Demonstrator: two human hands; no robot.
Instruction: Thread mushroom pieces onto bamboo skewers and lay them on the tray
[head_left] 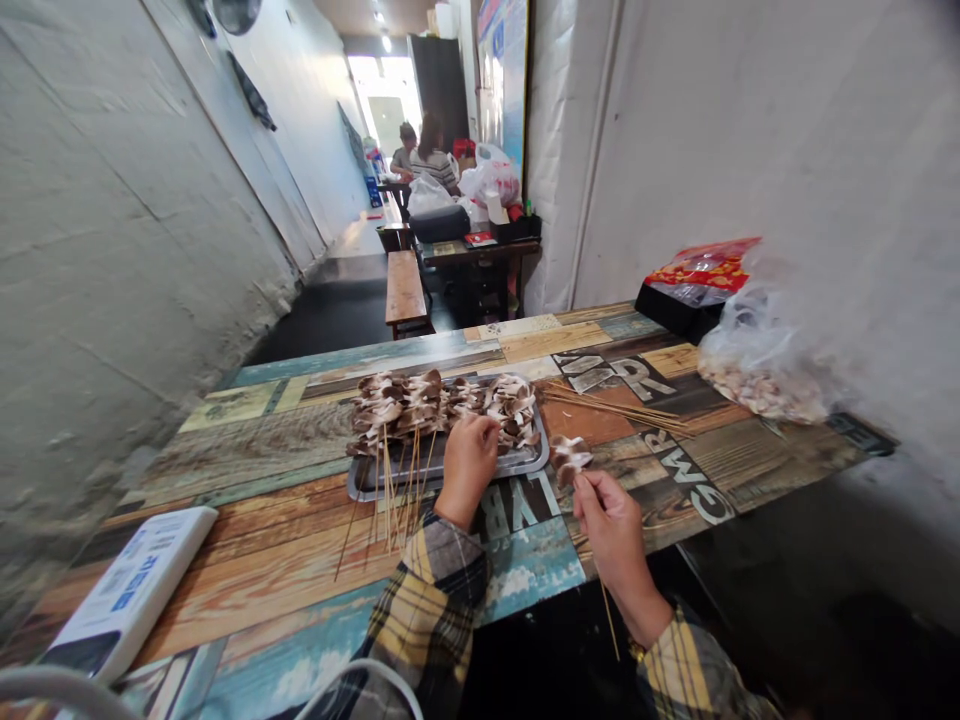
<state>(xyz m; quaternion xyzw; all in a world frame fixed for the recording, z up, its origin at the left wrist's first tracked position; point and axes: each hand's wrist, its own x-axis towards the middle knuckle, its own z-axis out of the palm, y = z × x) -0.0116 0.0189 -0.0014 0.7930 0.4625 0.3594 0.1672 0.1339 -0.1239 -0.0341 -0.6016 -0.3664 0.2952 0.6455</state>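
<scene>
My right hand [613,525] pinches a bamboo skewer below several grey-brown mushroom pieces [571,458] threaded on its upper end. The bare end of that skewer sticks out beneath the hand, past the table edge. Over the front of a metal tray [536,460] is my left hand [469,462], its fingers closed together at the mushrooms; whatever is between them is hidden. Skewered mushrooms [401,405] with brown caps and pale stems lie heaped in the tray. Their thin sticks [390,495] stick out over the tray's near rim.
Loose bamboo skewers [622,408] lie right of the tray. Farther right are a clear bag of pale pieces [761,375] and a black box [675,312] with a red packet. A white box-like object [142,580] sits front left. Two people [431,160] sit in the background.
</scene>
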